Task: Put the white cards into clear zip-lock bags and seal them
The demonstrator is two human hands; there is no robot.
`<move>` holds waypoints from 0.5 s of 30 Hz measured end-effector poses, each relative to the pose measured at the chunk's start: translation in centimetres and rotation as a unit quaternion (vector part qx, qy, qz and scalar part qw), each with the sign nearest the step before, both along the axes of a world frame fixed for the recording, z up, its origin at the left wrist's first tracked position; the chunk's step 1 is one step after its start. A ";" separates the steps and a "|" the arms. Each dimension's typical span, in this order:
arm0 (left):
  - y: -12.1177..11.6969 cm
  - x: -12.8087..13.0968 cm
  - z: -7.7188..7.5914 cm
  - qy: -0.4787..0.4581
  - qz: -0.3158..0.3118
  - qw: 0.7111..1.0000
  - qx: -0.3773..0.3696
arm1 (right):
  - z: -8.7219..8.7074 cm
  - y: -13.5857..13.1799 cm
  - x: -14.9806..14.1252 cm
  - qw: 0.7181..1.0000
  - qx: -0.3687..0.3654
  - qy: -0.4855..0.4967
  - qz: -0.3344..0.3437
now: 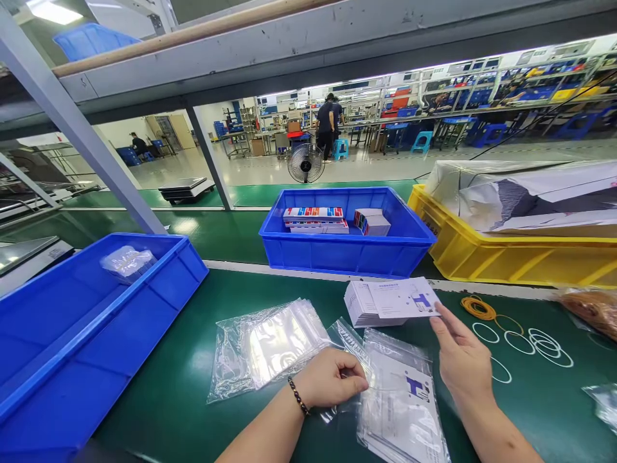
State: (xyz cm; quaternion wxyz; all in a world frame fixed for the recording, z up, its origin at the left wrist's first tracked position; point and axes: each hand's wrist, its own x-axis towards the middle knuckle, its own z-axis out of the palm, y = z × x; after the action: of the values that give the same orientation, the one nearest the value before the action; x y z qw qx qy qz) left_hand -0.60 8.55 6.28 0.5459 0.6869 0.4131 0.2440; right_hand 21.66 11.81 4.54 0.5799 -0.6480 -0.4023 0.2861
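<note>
My right hand [463, 354] pinches the right edge of a white printed leaflet [402, 299] with a purple picture. That leaflet lies over a stack of similar leaflets [358, 308], its right end out past the stack. Closed thumb to fingers, my left hand [332, 379] grips a clear zip bag [351, 339], partly hidden by the hand. Left of it lies a pile of clear plastic bags [284, 341]. Between my hands, on the green bench, are bagged leaflets [402, 411] in a pile.
A blue bin [347, 252] with printed boxes stands behind the stack. To the left is another blue bin [144, 292] holding clear packets. A yellow crate [520, 260] is at right, near yellow rubber bands [478, 307] and white rings [549, 347]. A shelf beam [289, 48] crosses overhead.
</note>
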 end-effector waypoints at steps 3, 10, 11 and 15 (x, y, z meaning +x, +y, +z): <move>-0.1 0.2 -0.2 0.004 -0.022 1.000 0.008 | 0.8 -0.7 -0.6 0.994 0.036 0.101 -0.034; 0.2 0.2 -0.3 -0.019 -0.011 0.999 0.047 | 2.1 -1.8 -1.0 0.979 -0.054 0.152 0.128; 0.3 0.2 -0.3 -0.024 0.000 0.999 0.048 | 2.2 -1.9 -0.9 0.976 -0.069 0.146 0.146; 0.5 0.1 -0.5 -0.041 0.035 0.998 0.034 | 2.7 -2.0 -0.7 0.959 -0.106 0.056 0.257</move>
State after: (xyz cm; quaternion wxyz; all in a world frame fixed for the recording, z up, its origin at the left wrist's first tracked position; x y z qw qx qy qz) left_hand -0.49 9.04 5.80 0.5296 0.6796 0.4058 0.3050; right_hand 20.97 9.83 7.21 0.4367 -0.5633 -0.4894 0.5025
